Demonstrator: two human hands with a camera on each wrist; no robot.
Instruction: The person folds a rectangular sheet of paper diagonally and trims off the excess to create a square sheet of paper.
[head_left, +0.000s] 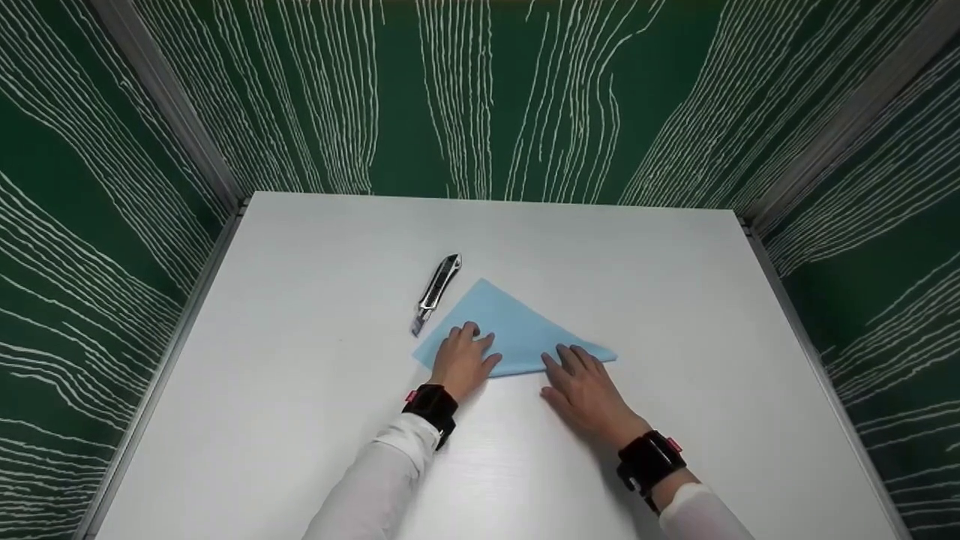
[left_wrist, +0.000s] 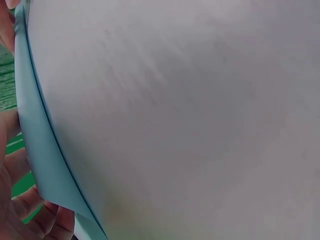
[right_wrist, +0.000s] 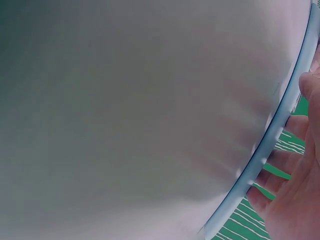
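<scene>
A light blue sheet of paper (head_left: 506, 319), folded into a roughly triangular shape, lies on the white table with its folded edge towards me. Spread over its left part, my left hand (head_left: 459, 364) touches the sheet with its fingertips, the thumb near the front edge. My right hand (head_left: 589, 390) rests its fingers on the right part by that edge, thumb on the table side. In the left wrist view the paper (left_wrist: 42, 135) runs along the left fingers; the right wrist view shows its folded edge (right_wrist: 267, 145) beside the right fingers. Neither hand grips the sheet.
A box cutter (head_left: 436, 292) lies just left of the paper, its tip end pointing towards me. The white table (head_left: 315, 300) is bordered by metal rails, and green walls (head_left: 517, 97) with white wavy lines stand around it.
</scene>
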